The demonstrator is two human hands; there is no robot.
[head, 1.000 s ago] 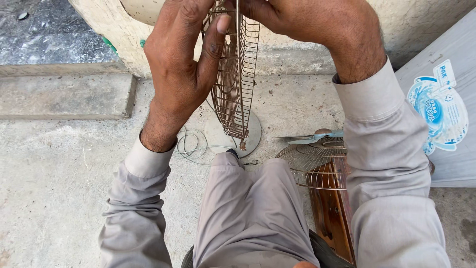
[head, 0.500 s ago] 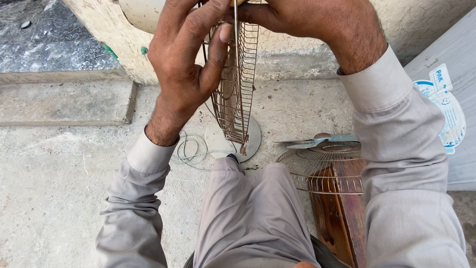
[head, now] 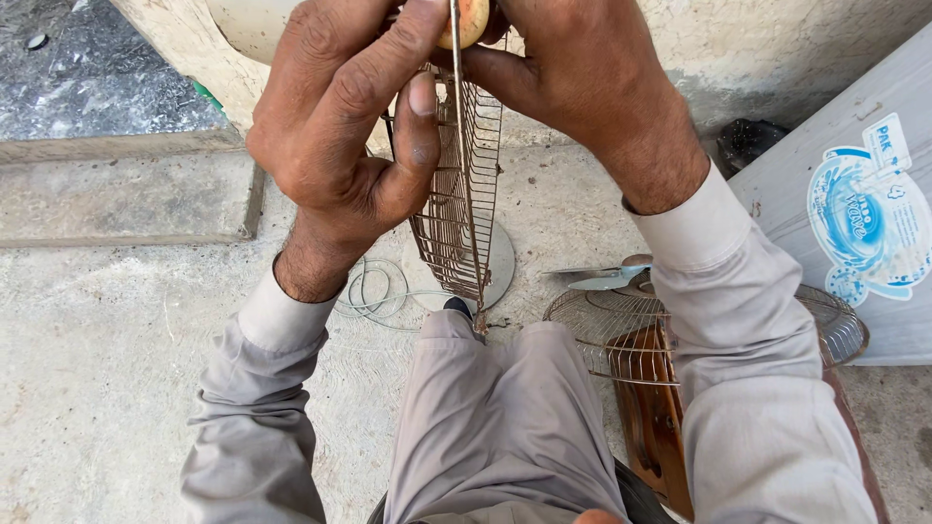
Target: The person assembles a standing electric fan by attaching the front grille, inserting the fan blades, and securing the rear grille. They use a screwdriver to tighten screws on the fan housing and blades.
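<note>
A: In the head view, we see the left hand [head: 354, 126] closed around the left side of a rusty wire fan guard [head: 456, 194], thumb pressed against its face. Why held like that, do we think?

B: The guard stands on edge, its lower rim down near the knee, so we judge the grip steadies it upright. The right hand [head: 573, 78] pinches it from the other side at the top, fingers shut on the wires beside a small pale round piece [head: 469, 19]; we cannot tell whether that piece belongs to the guard.

A: So both hands have hold of the guard, neither open. What lies around it?

B: Below the guard, on the concrete floor [head: 116, 388], a flat round disc [head: 500, 267] sits behind the lower rim, and a coil of thin wire [head: 374, 289] lies just left of the guard's bottom. To the guard's right, a second guard [head: 621, 335] rests over a brown wooden piece [head: 650, 427], with a metal blade [head: 602, 278] just above it. Further right of the guard leans a pale panel [head: 854, 155] with a blue emblem.

A: We'd guess those parts were set close so they stay in reach.
</note>
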